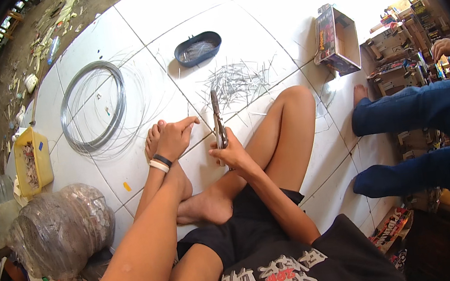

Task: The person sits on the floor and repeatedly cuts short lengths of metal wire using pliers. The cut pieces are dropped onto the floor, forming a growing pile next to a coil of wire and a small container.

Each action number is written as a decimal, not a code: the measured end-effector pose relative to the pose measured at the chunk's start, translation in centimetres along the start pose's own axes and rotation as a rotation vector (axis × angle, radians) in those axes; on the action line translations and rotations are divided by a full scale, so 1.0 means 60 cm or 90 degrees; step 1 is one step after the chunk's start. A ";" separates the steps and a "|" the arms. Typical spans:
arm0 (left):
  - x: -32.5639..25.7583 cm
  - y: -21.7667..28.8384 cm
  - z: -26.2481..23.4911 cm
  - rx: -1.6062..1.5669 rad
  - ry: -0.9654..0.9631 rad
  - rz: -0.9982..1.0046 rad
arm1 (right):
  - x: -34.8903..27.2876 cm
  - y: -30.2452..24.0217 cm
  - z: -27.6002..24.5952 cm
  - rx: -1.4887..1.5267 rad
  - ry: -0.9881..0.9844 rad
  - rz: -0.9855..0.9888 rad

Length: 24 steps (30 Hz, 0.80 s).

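My right hand [229, 150] is closed round the handles of a pair of pliers [216, 112], whose jaws point away from me. To its left, over my bare foot, my left hand [176, 139] has its fingers bent, with the fingertips toward the pliers. Anything thin pinched in them is too fine to make out. A large coil of silvery wire [119, 116] lies on the floor at the left, its loose loops reaching near my left hand. Just past the pliers spreads a pile of short cut wire pieces [237, 83]. Behind that pile stands a dark oval tub [199, 60].
White floor tiles [174, 3] lie under everything. At the left are a yellow basket [43, 165] and a bulky clear plastic bundle [62, 230]. An open cardboard box [337, 42] stands at the right, near another person's jeans-clad legs [407, 112] and stacked wooden pieces.
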<state>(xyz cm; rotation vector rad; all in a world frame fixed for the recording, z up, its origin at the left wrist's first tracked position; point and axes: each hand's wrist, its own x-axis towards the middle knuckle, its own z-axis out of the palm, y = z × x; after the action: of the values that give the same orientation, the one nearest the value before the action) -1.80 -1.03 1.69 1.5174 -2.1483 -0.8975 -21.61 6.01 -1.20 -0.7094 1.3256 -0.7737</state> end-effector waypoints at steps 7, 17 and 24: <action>0.002 -0.001 -0.001 -0.008 0.033 0.065 | 0.008 -0.012 -0.020 -0.100 -0.032 0.022; 0.003 0.000 -0.003 -0.015 0.020 -0.007 | 0.038 -0.014 -0.007 -0.416 0.249 -0.145; 0.013 -0.006 0.001 -0.096 0.006 -0.044 | 0.007 -0.010 -0.014 -0.184 0.083 -0.193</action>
<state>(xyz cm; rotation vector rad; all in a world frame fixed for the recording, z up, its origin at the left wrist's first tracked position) -1.86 -1.79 1.34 1.5250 -1.9835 -1.0488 -22.48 5.34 -1.05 -1.1251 1.4851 -0.8904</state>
